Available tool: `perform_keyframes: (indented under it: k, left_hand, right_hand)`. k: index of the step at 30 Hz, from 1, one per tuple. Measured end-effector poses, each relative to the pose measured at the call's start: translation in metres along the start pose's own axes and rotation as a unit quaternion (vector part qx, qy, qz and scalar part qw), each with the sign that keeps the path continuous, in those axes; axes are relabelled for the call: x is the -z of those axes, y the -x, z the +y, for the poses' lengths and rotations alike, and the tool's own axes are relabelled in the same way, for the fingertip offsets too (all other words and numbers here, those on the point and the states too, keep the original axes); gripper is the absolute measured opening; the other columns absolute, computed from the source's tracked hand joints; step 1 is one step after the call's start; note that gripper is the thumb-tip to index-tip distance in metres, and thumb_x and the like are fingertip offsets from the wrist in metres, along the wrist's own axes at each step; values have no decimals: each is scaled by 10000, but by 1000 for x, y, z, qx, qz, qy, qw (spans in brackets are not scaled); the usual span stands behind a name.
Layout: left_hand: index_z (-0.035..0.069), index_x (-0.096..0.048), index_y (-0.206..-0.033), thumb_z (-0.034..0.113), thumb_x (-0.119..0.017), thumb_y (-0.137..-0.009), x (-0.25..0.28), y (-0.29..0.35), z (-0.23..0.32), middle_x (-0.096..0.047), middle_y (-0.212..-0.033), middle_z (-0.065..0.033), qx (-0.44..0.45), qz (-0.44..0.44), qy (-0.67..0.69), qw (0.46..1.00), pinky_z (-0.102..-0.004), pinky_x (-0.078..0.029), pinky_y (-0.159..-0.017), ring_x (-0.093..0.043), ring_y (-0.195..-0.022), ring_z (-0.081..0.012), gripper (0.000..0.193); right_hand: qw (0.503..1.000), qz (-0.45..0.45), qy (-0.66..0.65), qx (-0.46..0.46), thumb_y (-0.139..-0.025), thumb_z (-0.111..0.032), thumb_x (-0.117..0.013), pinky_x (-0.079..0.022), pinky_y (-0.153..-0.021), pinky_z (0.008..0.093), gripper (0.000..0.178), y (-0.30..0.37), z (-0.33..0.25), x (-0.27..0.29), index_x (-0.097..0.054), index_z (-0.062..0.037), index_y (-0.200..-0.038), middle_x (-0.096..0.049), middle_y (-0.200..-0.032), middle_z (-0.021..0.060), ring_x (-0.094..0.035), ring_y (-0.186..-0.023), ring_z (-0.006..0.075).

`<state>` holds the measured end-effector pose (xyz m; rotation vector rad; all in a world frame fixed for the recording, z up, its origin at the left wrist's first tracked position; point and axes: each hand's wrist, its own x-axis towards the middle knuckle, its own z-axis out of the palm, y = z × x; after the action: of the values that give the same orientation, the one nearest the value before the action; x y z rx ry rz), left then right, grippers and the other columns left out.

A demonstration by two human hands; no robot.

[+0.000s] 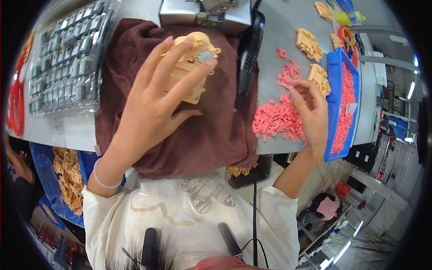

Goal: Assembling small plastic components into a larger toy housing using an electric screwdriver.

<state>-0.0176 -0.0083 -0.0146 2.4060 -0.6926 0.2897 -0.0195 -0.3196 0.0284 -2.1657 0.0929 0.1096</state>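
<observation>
A cream plastic housing (pixel 182 67) rests on a folded maroon towel (pixel 211 130), with a round grey piece (pixel 205 56) set near its far end. My left hand (pixel 150 96) lies over this housing and grips it, fingers across its top and thumb along its near side. To the right, my right hand (pixel 312 110) is above small pink plastic parts (pixel 281 119) heaped on the table. Its thumb and index finger are closed together beside a smaller cluster of pink parts (pixel 289 74); whatever is between the fingertips is too small to make out.
A black-handled tool (pixel 249 63) lies along the towel's right side, below a metal fixture (pixel 207 15). More cream housings (pixel 308 45) sit near a blue tray (pixel 334 103) of pink parts. At left are a clear tray of small motors (pixel 67 58) and a bin of cream parts (pixel 67 180).
</observation>
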Motion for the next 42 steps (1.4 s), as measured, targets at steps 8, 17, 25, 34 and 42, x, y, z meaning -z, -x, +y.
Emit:
perform_keyframes:
  k: [8, 17, 25, 34, 42]
  left_hand:
    - [205, -566, -1349, 254, -845, -586, 15, -6, -1, -410, -1481, -114, -21, -53, -13, 998, -483, -396, -1079, -389, -1352, -378, 814]
    - [104, -503, -1403, 382, -780, -719, 19, -22, -9, -417, -1491, -156, -11, -70, 34, 997, -467, -365, -1094, -414, -1357, -373, 789]
    - [103, -467, -1411, 480, -799, -656, 21, -18, -16, -430, -1482, -106, -32, -63, -7, 997, -456, -324, -1068, -436, -1285, -347, 907]
    - [83, -431, -1424, 450, -828, -674, 5, -13, -28, -454, -1455, -114, -44, -10, 72, 996, -429, -288, -1060, -431, -1315, -305, 925]
    - [80, -434, -1407, 496, -809, -677, -4, -10, -33, -472, -1439, -124, -64, 27, 93, 993, -406, -319, -1012, -499, -1249, -275, 920]
  right_hand:
    - [978, 25, 182, 103, -858, -117, -671, -486, -761, 297, 246, -71, 18, 16, -653, -12, -1080, -655, -923, 77, -607, -828, 164]
    - [934, -38, 308, 178, -793, -93, -719, -517, -740, 341, 206, -101, 25, 2, -662, 12, -961, -645, -904, 116, -642, -821, 240]
    - [954, 23, 248, 166, -813, -96, -701, -476, -717, 301, 130, -83, 8, 8, -685, 14, -881, -652, -842, 81, -601, -743, 177]
    - [975, -100, 20, 198, -804, -73, -735, -463, -649, 241, 98, -45, -78, -60, -712, -3, -869, -673, -778, 34, -607, -698, 95]
    - [943, -121, 130, 281, -749, -18, -739, -493, -600, 273, 128, -56, -87, -90, -724, -9, -875, -671, -781, 56, -634, -654, 149]
